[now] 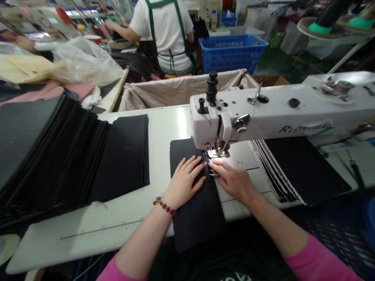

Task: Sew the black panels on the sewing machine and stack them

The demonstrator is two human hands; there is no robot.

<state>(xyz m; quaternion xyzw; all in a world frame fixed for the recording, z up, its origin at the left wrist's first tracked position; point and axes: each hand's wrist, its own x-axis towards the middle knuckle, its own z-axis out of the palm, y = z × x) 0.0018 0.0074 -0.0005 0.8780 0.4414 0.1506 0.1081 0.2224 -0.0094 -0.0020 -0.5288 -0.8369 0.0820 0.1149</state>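
Note:
A black panel [199, 218] lies under the needle area of a white sewing machine [263, 117], its near end hanging over the table's front edge. My left hand [187, 181] rests flat on the panel with its fingers spread, left of the presser foot [217, 153]. Just in front of the foot, my right hand [234, 180] has its fingers bent together at the panel's right edge, by a small metal guide; what they pinch, if anything, is too small to tell.
Black panels are stacked at the left [120, 152], and another stack with pale edges [304, 168] lies at the right beneath the machine arm. Beyond the table stand a cloth-lined bin [164, 93], a blue basket [231, 52] and a person in an apron [168, 35].

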